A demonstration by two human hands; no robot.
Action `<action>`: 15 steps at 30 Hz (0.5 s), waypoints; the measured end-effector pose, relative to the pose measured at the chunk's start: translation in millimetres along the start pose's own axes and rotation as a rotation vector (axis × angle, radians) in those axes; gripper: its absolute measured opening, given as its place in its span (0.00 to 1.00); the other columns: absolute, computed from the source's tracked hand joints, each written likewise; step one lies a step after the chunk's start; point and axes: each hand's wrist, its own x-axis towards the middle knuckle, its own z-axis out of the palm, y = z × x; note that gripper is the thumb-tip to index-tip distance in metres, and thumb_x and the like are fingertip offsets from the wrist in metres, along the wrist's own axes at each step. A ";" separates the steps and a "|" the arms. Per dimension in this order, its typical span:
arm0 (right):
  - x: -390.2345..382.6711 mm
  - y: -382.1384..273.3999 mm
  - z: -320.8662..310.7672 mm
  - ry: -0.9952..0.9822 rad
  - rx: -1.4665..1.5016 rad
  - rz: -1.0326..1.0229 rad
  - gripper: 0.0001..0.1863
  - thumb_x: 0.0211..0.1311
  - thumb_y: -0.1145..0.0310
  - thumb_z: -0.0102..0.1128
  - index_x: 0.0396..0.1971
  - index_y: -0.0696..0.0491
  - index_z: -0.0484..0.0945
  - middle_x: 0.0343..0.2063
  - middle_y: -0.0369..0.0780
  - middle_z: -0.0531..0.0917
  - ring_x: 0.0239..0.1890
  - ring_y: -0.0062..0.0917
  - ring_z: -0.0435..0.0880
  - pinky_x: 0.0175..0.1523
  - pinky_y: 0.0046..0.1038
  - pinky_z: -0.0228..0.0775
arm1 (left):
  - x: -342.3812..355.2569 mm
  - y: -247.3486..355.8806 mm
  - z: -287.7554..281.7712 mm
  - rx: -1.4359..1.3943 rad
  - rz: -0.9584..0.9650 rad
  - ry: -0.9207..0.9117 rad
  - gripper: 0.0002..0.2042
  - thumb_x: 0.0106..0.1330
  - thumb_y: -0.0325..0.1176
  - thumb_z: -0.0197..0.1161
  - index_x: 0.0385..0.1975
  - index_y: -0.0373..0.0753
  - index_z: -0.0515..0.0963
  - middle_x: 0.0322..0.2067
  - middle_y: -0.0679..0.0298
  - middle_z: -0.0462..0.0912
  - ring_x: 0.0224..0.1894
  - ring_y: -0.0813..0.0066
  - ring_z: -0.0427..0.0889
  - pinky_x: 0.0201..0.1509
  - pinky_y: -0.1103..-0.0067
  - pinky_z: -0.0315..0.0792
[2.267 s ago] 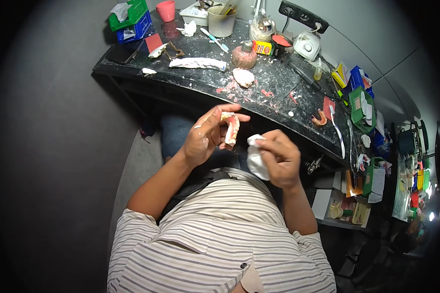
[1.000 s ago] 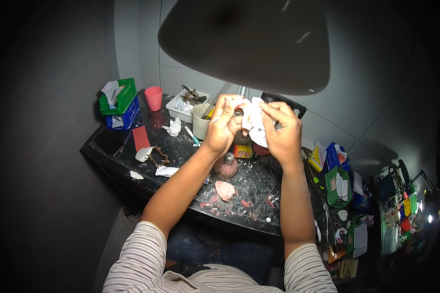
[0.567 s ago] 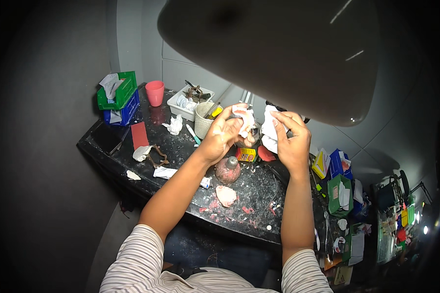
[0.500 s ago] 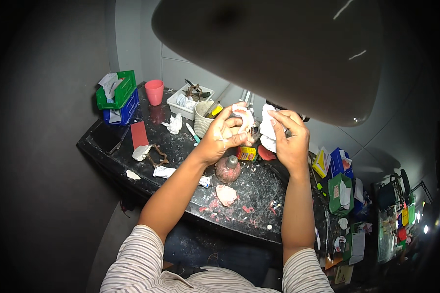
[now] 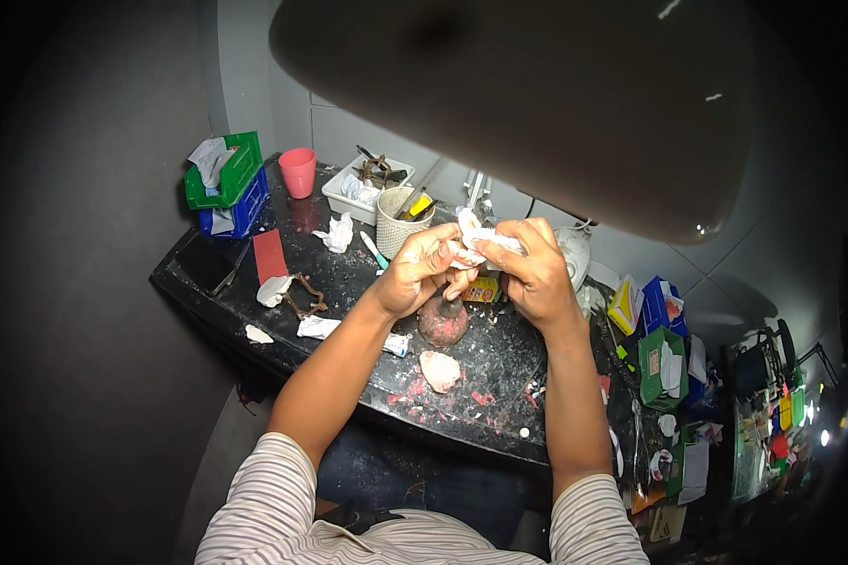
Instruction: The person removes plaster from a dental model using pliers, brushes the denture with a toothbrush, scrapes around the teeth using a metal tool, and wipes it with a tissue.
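Note:
My left hand (image 5: 411, 275) is closed on a dental model (image 5: 464, 255), off-white with pink wax and a row of teeth. It is held up above the black workbench (image 5: 499, 400). My right hand (image 5: 541, 275) pinches a crumpled white tissue (image 5: 492, 239) and presses it against the model, so part of the model is covered. Below the hands stand a round, wax-smeared spirit burner (image 5: 442, 326) and a small yellow and green box (image 5: 483, 289). A pale plaster piece (image 5: 439, 371) lies nearer to me among pink wax scraps.
A large lamp shade (image 5: 528, 104) hangs close over the far side. Behind my left hand are a white cup of tools (image 5: 391, 232), a white tray (image 5: 341, 201) and a pink cup (image 5: 298, 173). Stacked bins (image 5: 237, 202) stand far left; more bins (image 5: 662, 369) line the right.
My right hand has moved left with the tissue, from beside the model to touching it. My left hand has turned the model and lowered it slightly.

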 end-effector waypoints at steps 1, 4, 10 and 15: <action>-0.3 -1.8 1.1 0.000 0.000 0.001 0.23 0.41 0.86 0.58 0.40 0.53 0.88 0.38 0.43 0.82 0.42 0.37 0.78 0.47 0.33 0.74 | 0.9 0.8 0.7 0.063 0.016 0.019 0.38 0.67 0.52 0.66 0.63 0.25 0.63 0.40 0.55 0.81 0.31 0.75 0.79 0.32 0.81 0.73; -0.9 -5.8 3.3 0.022 0.062 0.114 0.23 0.42 0.87 0.56 0.38 0.54 0.88 0.37 0.43 0.82 0.41 0.37 0.78 0.46 0.33 0.74 | 3.5 -3.0 2.9 0.164 0.115 0.019 0.33 0.66 0.39 0.68 0.64 0.27 0.61 0.44 0.57 0.79 0.37 0.77 0.80 0.40 0.82 0.75; -2.0 -11.4 5.6 0.003 0.371 0.294 0.23 0.44 0.89 0.51 0.38 0.57 0.88 0.33 0.44 0.82 0.39 0.38 0.79 0.47 0.33 0.74 | 2.5 -3.3 11.9 0.323 0.201 0.136 0.35 0.67 0.43 0.69 0.65 0.28 0.62 0.47 0.56 0.79 0.39 0.78 0.79 0.40 0.83 0.74; -4.2 -4.0 2.9 -0.036 0.129 0.105 0.23 0.42 0.88 0.55 0.40 0.56 0.88 0.36 0.44 0.82 0.42 0.38 0.78 0.48 0.33 0.74 | -1.6 -4.7 -12.5 0.068 0.061 -0.023 0.32 0.73 0.53 0.56 0.57 0.24 0.69 0.36 0.55 0.80 0.30 0.78 0.77 0.24 0.83 0.69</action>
